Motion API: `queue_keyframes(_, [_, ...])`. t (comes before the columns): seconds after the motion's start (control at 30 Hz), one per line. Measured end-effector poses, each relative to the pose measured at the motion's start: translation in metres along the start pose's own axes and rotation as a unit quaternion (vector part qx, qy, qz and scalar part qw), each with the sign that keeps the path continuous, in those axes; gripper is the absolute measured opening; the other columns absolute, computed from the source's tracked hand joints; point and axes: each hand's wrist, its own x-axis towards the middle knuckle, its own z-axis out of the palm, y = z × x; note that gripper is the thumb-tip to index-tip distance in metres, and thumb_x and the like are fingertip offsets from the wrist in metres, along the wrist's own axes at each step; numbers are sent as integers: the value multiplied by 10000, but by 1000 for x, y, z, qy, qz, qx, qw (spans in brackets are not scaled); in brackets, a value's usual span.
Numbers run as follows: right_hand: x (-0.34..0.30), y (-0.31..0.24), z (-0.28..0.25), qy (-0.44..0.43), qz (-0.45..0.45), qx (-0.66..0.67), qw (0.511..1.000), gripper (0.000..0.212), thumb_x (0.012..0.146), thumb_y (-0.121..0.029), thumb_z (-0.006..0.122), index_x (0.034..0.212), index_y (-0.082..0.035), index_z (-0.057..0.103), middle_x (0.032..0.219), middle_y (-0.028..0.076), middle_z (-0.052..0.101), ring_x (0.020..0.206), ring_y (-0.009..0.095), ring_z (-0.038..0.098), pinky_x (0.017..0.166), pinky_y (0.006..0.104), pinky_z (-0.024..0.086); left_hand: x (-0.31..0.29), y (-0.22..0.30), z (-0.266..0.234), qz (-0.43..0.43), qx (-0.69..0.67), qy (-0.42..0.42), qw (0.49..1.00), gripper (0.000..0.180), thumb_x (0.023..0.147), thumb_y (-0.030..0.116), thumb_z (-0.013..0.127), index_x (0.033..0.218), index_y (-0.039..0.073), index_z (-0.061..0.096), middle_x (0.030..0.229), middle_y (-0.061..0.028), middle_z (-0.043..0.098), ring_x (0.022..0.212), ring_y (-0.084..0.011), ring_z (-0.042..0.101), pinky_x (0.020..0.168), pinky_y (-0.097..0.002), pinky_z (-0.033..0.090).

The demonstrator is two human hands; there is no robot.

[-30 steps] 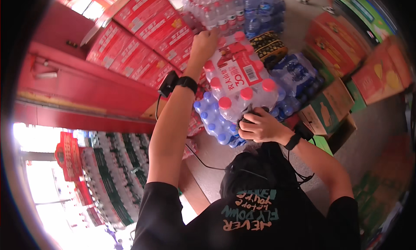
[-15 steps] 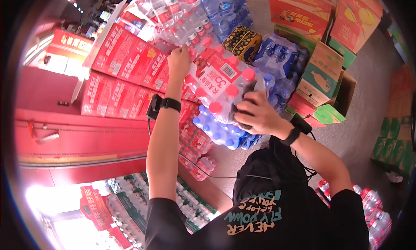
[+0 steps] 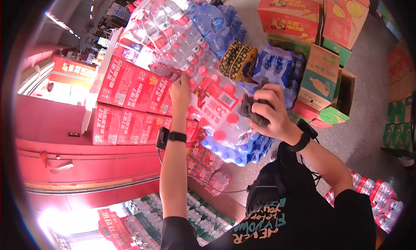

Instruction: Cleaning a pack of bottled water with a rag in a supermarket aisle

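A shrink-wrapped pack of red-capped water bottles (image 3: pixel 216 102) with a red and white printed label lies on top of a blue-capped bottle pack (image 3: pixel 232 154). At its left edge my left hand (image 3: pixel 180 93) is closed, fingers curled against the wrap; the fingertips are partly hidden. My right hand (image 3: pixel 277 113) is wrapped round a crumpled dark grey cloth (image 3: pixel 255 109), which touches the pack's right end. A black wristband sits on each of my wrists.
Red cartons (image 3: pixel 136 85) are stacked at the left. Beyond the pack are loose-looking clear bottles (image 3: pixel 167 29), a yellow and black patterned bag (image 3: pixel 236 61) and blue-wrapped bottle packs (image 3: pixel 277 66). Cardboard boxes (image 3: pixel 320 74) stand right, one with open flaps. More bottles (image 3: pixel 377 198) lie lower right.
My right hand has moved up with the cloth, away from the pack's near right corner. The view has shifted slightly; my left hand keeps its place at the pack's left edge.
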Motion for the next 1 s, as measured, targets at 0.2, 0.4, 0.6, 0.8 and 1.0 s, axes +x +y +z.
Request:
queue_keyframes(0.2, [40,31,30,33,129,178,975,337,759,-50,822,992,-53,579,1233,159,580,1115,338,591,975,416,481,-2,6,-1,-74,-19,-15,997,535,1066,402,487,927,-65,708,828,-303,688,822,-487,682,761,-541,494])
queue_keyframes(0.4, [78,43,46,-48,194,334,921,334,803,-88,821,1018,-42,571,1243,146,553,1152,310,577,1016,405,455,-7,10,5,-105,-85,35,990,488,1062,341,508,928,-83,708,748,-231,676,693,-281,643,703,-452,488])
queue_keyframes(0.6, [105,41,81,-259,168,406,860,328,922,-187,799,1111,-81,554,1451,165,460,1400,408,421,1148,508,351,-6,-2,-1,-130,-80,34,988,504,1071,358,525,921,-80,723,752,-191,702,709,-250,663,707,-429,506])
queue_keyframes(0.8, [120,32,78,-409,-11,153,900,242,872,-200,786,1064,-100,676,1462,180,502,1423,436,418,1131,549,358,-3,9,-5,-205,-113,31,972,497,1073,365,553,937,-75,739,823,-137,738,812,-177,689,761,-348,531])
queue_keyframes(1.0, [123,20,64,-428,-22,144,892,327,708,-37,831,905,-14,571,1443,228,558,1371,481,512,1070,547,496,-9,10,-2,-213,-156,64,962,464,1059,340,554,917,-69,724,762,-109,701,748,-174,660,732,-352,523])
